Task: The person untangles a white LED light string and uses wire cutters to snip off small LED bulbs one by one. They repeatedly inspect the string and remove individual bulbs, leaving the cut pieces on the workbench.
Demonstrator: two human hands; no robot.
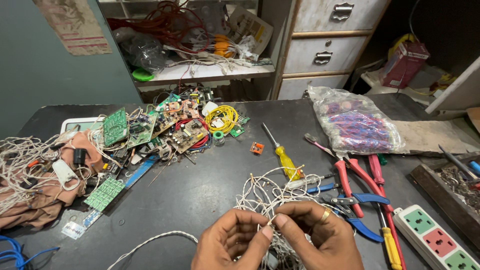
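Hands meet at the bottom centre of the frame: the left hand [231,240] and the right hand [320,235] each pinch, in a tight grip, the tangled white wire [267,195] on the dark table [200,190], just left of the pliers [350,180].

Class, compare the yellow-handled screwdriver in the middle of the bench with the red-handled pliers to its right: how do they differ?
The yellow-handled screwdriver has one stubby translucent yellow handle and a single thin shaft; the red-handled pliers have two long red handles that join at a pivot. The screwdriver lies apart on bare bench; the pliers lie among other tools, their tip by the plastic bag. Both lie flat, untouched.
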